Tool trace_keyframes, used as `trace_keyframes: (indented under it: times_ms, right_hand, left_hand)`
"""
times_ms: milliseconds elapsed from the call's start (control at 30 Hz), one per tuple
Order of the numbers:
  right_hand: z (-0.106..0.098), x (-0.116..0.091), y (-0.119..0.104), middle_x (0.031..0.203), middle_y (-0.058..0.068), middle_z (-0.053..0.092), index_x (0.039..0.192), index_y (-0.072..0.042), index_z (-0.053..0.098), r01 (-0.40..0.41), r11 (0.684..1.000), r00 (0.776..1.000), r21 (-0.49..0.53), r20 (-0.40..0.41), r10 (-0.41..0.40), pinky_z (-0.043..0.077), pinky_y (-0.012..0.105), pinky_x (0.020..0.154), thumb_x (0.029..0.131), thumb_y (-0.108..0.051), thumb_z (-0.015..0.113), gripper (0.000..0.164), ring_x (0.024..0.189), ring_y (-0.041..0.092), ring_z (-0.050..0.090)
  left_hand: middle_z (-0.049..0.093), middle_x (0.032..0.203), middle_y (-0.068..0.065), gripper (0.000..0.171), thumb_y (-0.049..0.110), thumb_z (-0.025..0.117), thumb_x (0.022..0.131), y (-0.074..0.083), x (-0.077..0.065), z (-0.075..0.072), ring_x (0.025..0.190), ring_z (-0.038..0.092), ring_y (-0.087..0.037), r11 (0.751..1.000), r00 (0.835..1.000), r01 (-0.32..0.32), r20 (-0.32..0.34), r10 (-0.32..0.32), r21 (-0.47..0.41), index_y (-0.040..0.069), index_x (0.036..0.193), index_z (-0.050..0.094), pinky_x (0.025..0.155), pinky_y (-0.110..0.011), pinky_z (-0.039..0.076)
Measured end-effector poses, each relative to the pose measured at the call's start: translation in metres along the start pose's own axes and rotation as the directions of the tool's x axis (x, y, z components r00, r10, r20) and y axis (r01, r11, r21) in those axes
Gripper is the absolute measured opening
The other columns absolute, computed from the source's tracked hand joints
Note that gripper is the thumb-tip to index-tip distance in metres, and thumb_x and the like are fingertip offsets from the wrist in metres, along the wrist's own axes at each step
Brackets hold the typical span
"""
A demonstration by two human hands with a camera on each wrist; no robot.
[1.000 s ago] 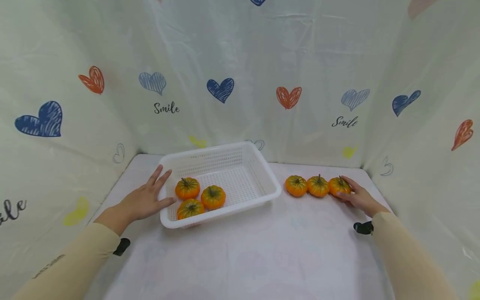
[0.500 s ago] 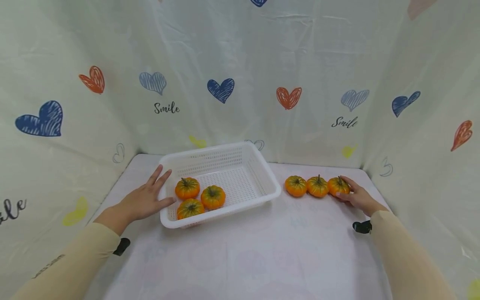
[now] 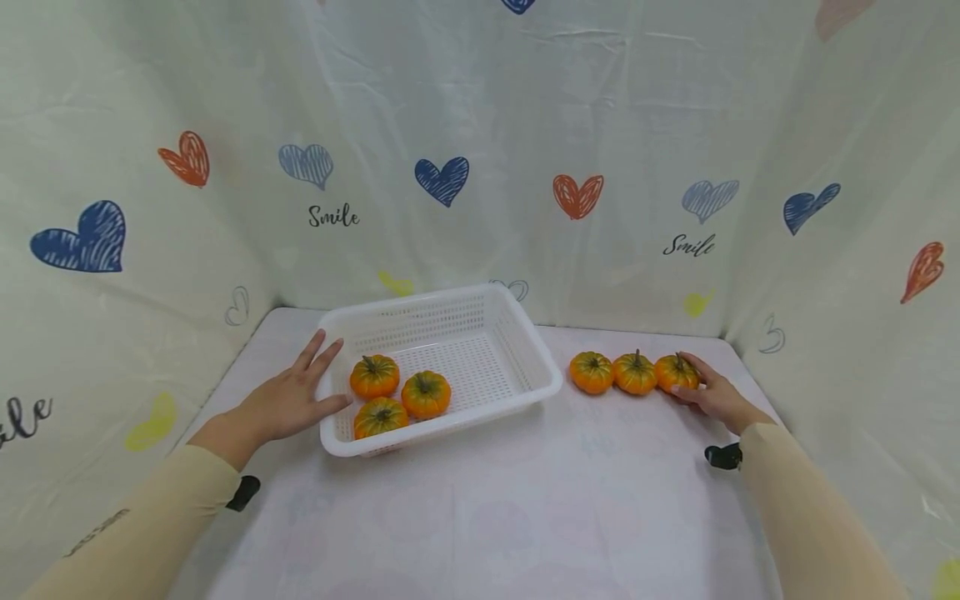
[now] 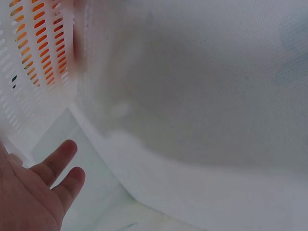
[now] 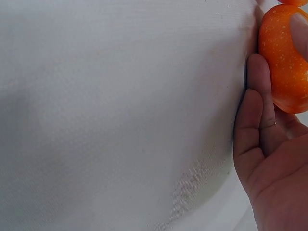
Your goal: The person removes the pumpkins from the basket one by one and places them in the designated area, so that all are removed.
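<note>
Three orange pumpkins (image 3: 635, 373) stood in a sideways row on the white tabletop (image 3: 510, 517), to the right of a white basket (image 3: 495, 408). At the row's far right end, the outermost pumpkin (image 3: 673, 373) sat inside the right grip (image 3: 716, 398), which held it from its outer side: thumb on the near face, a finger reaching round the back of the top. In the right wrist view, two more fingers (image 5: 248, 125) lay almost straight, close by its side. The pumpkin rested low, and whether any weight was off the surface could not be told.

The relation that counted ran sideways. From the right grip, the basket lay to the left, with the row's two other pumpkins standing between, so a straight line along the row was blocked at that level. The held pumpkin was squat and round, stem up, with no long axis to speak of; the basket's long side ran roughly left to right, its right end angled slightly away from the person.

The left grip (image 3: 292, 402) was wide, fingers spread at the basket's left rim and holding no pumpkin. It was well apart from the row but near three loose pumpkins (image 3: 427, 394) clustered in the basket's left part.
</note>
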State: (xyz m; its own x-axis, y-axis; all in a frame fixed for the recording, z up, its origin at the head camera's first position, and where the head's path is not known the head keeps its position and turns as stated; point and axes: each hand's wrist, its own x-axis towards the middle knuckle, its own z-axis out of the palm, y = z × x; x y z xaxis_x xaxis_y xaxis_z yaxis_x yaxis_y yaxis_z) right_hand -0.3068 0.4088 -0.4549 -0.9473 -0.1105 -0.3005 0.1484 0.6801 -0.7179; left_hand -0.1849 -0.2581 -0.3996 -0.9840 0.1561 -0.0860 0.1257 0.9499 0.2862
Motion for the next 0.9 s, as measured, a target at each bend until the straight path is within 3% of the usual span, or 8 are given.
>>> trace_keyframes:
  times_ms: [567, 900]
  right_hand:
    - [-0.0001, -0.0031, -0.0021, 0.156, 0.039, 0.001, 0.161, -0.018, 0.000, 0.014, 1.000, 1.000, -0.011, 0.016, -0.014, 0.021, 0.071, 0.108, 0.099, -0.033, 0.062, 0.089, 0.137, 0.059, 0.013]
    - [-0.0007, -0.0014, -0.0014, 0.157, 0.037, -0.001, 0.161, -0.017, 0.000, 0.022, 0.999, 1.000, -0.036, 0.014, -0.022, 0.013, 0.077, 0.105, 0.099, -0.036, 0.063, 0.090, 0.138, 0.061, 0.006]
  left_hand:
    - [-0.009, 0.164, -0.021, 0.094, 0.061, 0.052, 0.094, 0.0010, -0.0006, -0.0002, 0.126, 0.041, -0.061, 1.000, 1.000, -0.004, -0.014, 0.004, -0.004, 0.011, 0.161, 0.007, 0.091, -0.070, 0.044]
    - [-0.010, 0.164, -0.021, 0.094, 0.061, 0.053, 0.094, 0.0022, -0.0011, -0.0011, 0.127, 0.039, -0.062, 1.000, 1.000, 0.003, -0.010, -0.003, -0.006, 0.011, 0.161, 0.007, 0.092, -0.072, 0.041]
